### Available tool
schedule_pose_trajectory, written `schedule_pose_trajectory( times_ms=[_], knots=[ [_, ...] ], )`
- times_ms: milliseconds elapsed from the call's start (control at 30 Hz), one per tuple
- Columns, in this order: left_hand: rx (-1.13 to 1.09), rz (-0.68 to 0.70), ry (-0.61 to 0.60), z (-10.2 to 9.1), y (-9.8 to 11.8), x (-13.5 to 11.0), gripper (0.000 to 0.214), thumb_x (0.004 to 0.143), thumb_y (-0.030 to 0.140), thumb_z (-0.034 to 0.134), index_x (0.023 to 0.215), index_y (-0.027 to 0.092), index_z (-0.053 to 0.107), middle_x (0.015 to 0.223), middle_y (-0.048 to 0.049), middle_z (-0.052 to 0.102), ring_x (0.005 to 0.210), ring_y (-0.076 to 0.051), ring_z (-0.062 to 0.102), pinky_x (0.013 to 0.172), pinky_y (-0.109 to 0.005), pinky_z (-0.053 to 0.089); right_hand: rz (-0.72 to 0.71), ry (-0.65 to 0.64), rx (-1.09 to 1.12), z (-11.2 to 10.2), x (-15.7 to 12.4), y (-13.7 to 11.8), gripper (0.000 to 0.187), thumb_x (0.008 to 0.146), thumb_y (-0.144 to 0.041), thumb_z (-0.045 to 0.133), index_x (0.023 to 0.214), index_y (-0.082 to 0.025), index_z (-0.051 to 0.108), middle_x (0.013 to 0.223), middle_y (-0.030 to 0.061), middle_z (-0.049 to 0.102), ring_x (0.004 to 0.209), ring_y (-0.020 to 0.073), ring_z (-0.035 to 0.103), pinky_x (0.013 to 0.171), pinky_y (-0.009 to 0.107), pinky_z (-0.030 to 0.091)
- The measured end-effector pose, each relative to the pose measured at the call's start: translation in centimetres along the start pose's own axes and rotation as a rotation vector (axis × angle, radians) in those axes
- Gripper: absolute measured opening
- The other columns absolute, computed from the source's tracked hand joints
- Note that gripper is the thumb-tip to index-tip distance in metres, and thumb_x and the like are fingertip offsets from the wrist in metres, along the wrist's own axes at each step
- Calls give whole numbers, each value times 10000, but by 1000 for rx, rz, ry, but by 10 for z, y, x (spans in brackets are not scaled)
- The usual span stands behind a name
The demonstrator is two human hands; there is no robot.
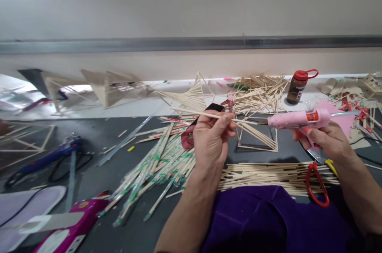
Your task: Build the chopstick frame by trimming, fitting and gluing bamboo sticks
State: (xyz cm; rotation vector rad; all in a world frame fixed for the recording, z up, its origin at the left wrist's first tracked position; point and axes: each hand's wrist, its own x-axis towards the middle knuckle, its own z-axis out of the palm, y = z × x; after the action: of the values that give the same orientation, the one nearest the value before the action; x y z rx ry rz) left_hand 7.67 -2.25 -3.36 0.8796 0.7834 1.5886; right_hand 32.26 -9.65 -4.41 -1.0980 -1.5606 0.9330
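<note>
Between thumb and fingers, my left hand point(213, 135) pinches a thin wooden chopstick point(191, 113) that slants across the view. My right hand point(328, 139) grips a pink glue gun point(298, 119) with a clear glue stick poking from its back. The gun's nozzle point(263, 123) points left, close to the chopstick's right end; whether they touch, I cannot tell. Just beneath stands a small frame of joined chopsticks point(258, 137) on the dark table. Behind my left hand sits a fan-shaped chopstick structure point(191, 96).
Loose chopsticks point(268, 175) lie before me, with red-handled scissors point(318, 185) on their right. Wrapped chopsticks point(161, 161) spread to the left. A heap of sticks point(259, 92) and a red-capped bottle point(297, 87) stand behind. A blue glue gun point(50, 159) lies far left.
</note>
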Motion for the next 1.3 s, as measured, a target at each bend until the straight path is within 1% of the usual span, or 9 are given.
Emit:
schedule_pose_trajectory(
  times_ms=[233,333,500,667,767,900,1067,1200,1300],
  knots=[
    [-2,5,8,1,0,-1,334,532,234,853,639,168,543,610,33,668,439,-65,586,336,-104,387,-11,0,-48,-1,1,3,374,888,-463,562,681,-170,668,689,54,652,500,107,483,427,245,342],
    [-5,17,4,1,0,-1,330,532,233,854,630,164,547,612,27,667,440,-65,585,334,-104,384,8,6,-41,-2,0,6,372,883,-479,565,705,-170,671,689,55,646,504,112,493,430,245,353],
    [0,17,-5,0,0,-1,313,527,225,851,628,163,562,600,32,661,433,-65,582,327,-105,383,2,12,-31,-3,-1,11,393,882,-508,556,716,-167,657,640,41,602,505,115,496,432,244,364],
    [-8,25,-9,2,-1,-2,316,536,220,846,621,163,547,608,27,672,432,-69,586,327,-108,393,-61,-31,-106,-3,0,9,368,926,-443,511,708,-170,628,616,20,567,515,106,488,439,237,354],
    [-4,24,-12,2,-1,-2,324,533,217,845,628,163,540,611,26,674,427,-70,586,326,-108,390,-93,-49,-154,-2,1,6,382,931,-439,500,671,-178,599,598,12,552,520,105,482,445,242,344],
    [-1,29,-15,2,-1,-2,318,547,218,838,635,164,538,616,26,672,435,-73,593,328,-110,392,-89,-50,-201,-3,1,5,406,931,-443,494,637,-179,585,593,16,558,512,104,475,439,247,334],
    [24,31,7,3,0,-3,301,535,215,837,622,161,554,608,27,673,427,-69,586,328,-107,394,-68,-29,-215,-3,2,5,387,925,-448,504,670,-175,607,568,3,550,493,99,468,450,247,351],
    [18,43,33,3,1,-2,292,521,215,842,634,166,577,603,28,677,424,-74,591,324,-107,395,-77,-22,-222,-3,4,5,406,913,-465,520,650,-167,606,541,-5,535,486,97,474,453,241,357],
    [21,65,46,2,1,-1,268,529,218,839,629,159,597,611,20,682,423,-70,589,321,-107,395,-79,-22,-222,-4,4,7,383,914,-451,526,679,-166,627,544,-3,546,479,96,483,442,238,359]
  ],
)
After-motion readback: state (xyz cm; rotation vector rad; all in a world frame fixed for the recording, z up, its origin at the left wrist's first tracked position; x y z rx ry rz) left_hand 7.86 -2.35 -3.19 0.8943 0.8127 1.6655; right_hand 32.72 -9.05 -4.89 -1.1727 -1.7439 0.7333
